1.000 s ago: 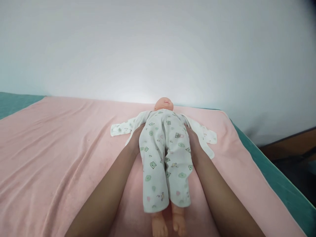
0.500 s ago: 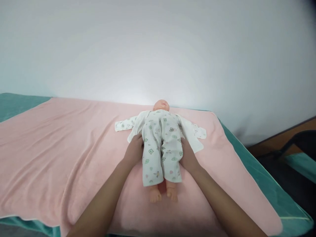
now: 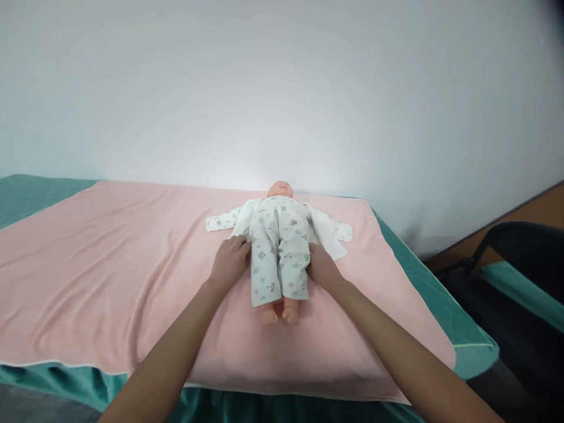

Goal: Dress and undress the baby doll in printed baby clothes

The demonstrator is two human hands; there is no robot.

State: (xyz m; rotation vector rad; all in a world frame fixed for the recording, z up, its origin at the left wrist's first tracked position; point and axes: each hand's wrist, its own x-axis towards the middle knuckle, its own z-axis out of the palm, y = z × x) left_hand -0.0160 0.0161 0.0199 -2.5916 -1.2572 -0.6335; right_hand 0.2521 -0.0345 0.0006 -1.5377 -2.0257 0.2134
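Note:
A baby doll lies on its back on a pink blanket, head toward the wall and bare feet toward me. White patterned trousers cover its legs, reaching high up its body. Under it spreads a white long-sleeved baby top, the sleeves stretched out to both sides. My left hand has its fingers curled at the left side of the trousers, beside the top's hem. On the opposite side, my right hand is closed at the trousers' edge, its fingertips partly hidden by the cloth.
Green cloth shows around the blanket on the bed or table. A pale wall stands directly behind the doll's head. At the right is a black chair, close to the edge.
The view has shifted back, so the doll and blanket look smaller and more of the front edge shows. My left hand's fingers are more visible; both hands stay at the trousers' sides.

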